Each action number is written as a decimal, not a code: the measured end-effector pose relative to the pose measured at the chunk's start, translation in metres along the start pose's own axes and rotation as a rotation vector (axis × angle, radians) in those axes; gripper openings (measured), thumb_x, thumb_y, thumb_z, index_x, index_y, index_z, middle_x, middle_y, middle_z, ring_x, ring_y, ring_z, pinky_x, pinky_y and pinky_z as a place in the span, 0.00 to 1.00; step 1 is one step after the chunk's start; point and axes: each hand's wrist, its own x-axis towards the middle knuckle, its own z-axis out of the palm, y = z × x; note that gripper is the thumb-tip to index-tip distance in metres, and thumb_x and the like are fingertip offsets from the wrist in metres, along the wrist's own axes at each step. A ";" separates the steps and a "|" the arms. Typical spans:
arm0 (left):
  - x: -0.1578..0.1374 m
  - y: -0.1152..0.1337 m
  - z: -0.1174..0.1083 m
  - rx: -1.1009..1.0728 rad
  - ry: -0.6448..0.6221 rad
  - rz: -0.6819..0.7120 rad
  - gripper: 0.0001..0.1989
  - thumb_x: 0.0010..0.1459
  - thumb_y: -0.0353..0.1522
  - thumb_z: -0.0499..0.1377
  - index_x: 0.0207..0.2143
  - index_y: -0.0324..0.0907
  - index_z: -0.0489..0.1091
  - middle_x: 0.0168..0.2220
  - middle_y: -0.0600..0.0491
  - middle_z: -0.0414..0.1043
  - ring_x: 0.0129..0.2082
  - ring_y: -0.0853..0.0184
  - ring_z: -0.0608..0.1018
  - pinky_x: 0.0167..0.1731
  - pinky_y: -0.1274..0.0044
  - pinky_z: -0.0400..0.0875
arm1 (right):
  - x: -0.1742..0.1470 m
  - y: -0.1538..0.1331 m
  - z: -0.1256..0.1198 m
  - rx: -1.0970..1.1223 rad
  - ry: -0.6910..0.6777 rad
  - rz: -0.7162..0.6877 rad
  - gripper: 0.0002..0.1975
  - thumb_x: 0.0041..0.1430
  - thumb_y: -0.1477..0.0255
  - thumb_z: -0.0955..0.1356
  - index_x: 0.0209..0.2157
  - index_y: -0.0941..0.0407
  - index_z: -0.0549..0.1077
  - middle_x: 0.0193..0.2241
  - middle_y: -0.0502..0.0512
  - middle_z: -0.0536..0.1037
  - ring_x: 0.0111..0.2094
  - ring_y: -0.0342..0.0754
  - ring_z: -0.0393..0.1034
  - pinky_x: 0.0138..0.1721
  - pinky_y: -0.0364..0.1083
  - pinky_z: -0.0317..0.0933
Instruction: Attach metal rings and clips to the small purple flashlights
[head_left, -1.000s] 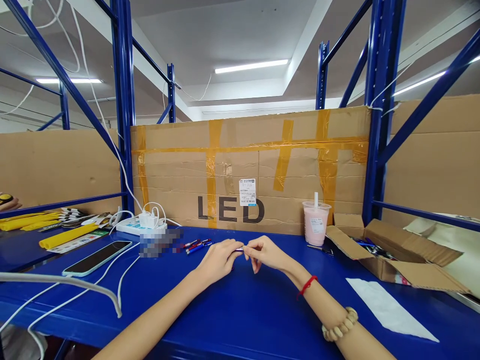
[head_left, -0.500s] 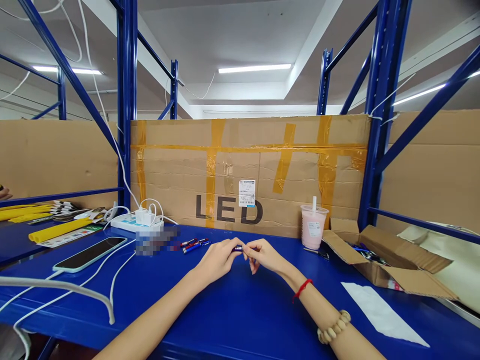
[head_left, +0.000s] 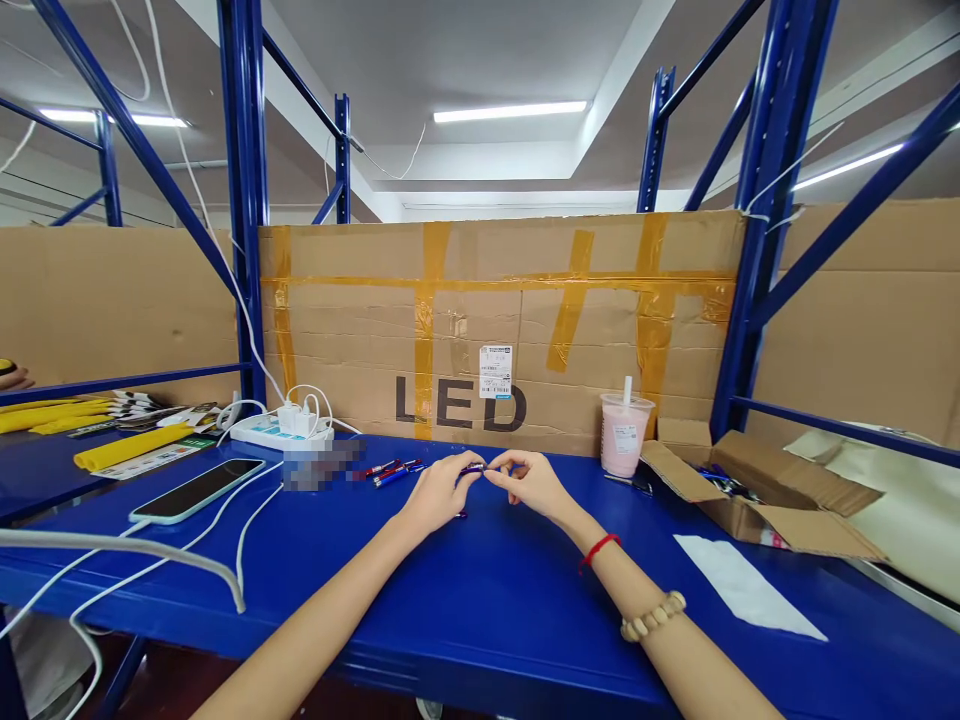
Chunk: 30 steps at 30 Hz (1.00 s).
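My left hand [head_left: 441, 492] is closed on a small dark blue pen [head_left: 472, 468] with a shiny part, held just above the blue table. Its far end points toward my right hand [head_left: 531, 484], whose thumb and forefinger pinch at the pen's tip. Whether a separate small part sits between those fingertips is too small to tell. Below the left fingers a dark tip [head_left: 460, 515] shows. Left of my hands lie several red and blue pens [head_left: 397, 473] in a loose group.
A cardboard box [head_left: 814, 530] with pens inside stands open at right, near a pink drink cup [head_left: 624, 438] and a white paper strip [head_left: 742, 585]. At left are a phone [head_left: 202, 490], a power strip [head_left: 259, 432], white cables and yellow rolls [head_left: 135, 447]. A person's hand [head_left: 13, 377] shows far left.
The view has tilted slightly down. Both hands stay together at the pen; the right fingers are a little more spread, and a dark tip now shows beneath the left hand.
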 end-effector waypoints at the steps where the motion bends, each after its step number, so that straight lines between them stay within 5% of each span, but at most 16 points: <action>1: 0.000 -0.001 0.000 0.009 0.005 -0.002 0.09 0.59 0.31 0.48 0.40 0.43 0.65 0.40 0.57 0.68 0.40 0.71 0.70 0.40 0.81 0.61 | 0.000 0.001 -0.001 -0.034 0.041 -0.039 0.27 0.44 0.54 0.68 0.35 0.65 0.70 0.24 0.54 0.65 0.18 0.38 0.61 0.19 0.36 0.55; 6: 0.000 -0.005 0.004 0.011 0.024 -0.046 0.11 0.60 0.33 0.47 0.40 0.43 0.66 0.42 0.56 0.68 0.41 0.70 0.70 0.41 0.81 0.62 | 0.002 0.002 -0.002 -0.214 0.159 -0.256 0.16 0.48 0.62 0.69 0.34 0.59 0.75 0.30 0.53 0.67 0.18 0.32 0.58 0.21 0.34 0.53; 11: -0.001 -0.004 0.005 -0.038 -0.042 -0.041 0.12 0.61 0.34 0.46 0.42 0.43 0.66 0.42 0.56 0.68 0.40 0.71 0.70 0.42 0.81 0.62 | 0.002 0.002 -0.001 -0.271 0.147 -0.318 0.12 0.51 0.63 0.68 0.32 0.57 0.76 0.32 0.53 0.67 0.18 0.32 0.58 0.24 0.35 0.54; 21: -0.008 0.001 0.006 -0.086 -0.269 -0.007 0.08 0.59 0.33 0.49 0.36 0.40 0.64 0.35 0.57 0.68 0.33 0.72 0.69 0.32 0.81 0.58 | 0.003 0.011 -0.011 -0.091 -0.120 -0.086 0.19 0.40 0.60 0.72 0.26 0.64 0.74 0.29 0.56 0.67 0.20 0.37 0.61 0.20 0.36 0.56; 30: -0.011 0.001 0.006 -0.250 -0.372 0.021 0.08 0.61 0.33 0.45 0.38 0.38 0.60 0.26 0.58 0.63 0.27 0.75 0.65 0.29 0.82 0.57 | -0.002 0.017 -0.011 -0.081 -0.217 0.002 0.22 0.34 0.62 0.74 0.25 0.67 0.73 0.26 0.56 0.66 0.19 0.38 0.61 0.18 0.35 0.55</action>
